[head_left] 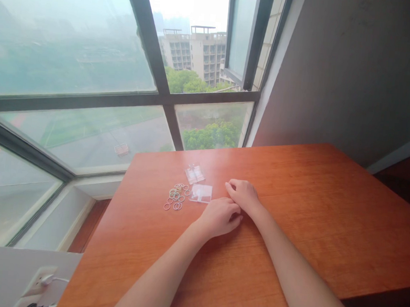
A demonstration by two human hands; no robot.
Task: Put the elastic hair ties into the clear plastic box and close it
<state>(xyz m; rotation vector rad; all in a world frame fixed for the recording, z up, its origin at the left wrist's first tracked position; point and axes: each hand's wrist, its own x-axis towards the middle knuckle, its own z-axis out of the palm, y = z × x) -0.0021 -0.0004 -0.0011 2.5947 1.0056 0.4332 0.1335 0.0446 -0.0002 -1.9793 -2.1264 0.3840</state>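
Observation:
My left hand rests on the wooden table with its fingers curled in, and nothing shows in it. Just beyond and to the right lies my right hand, close against the left, its fingers also bent inward and no object visible in them. Nearest to my left hand is a small clear plastic box. A second clear plastic piece lies behind it, with what seem to be small shiny items on it. Left of the box, several thin pale rings, perhaps hair ties, are spread in a loose cluster.
A dark-framed window runs along the table's far and left sides, with one pane swung outward. On the right rises a grey wall. A white plug sits in a wall socket at the lower left.

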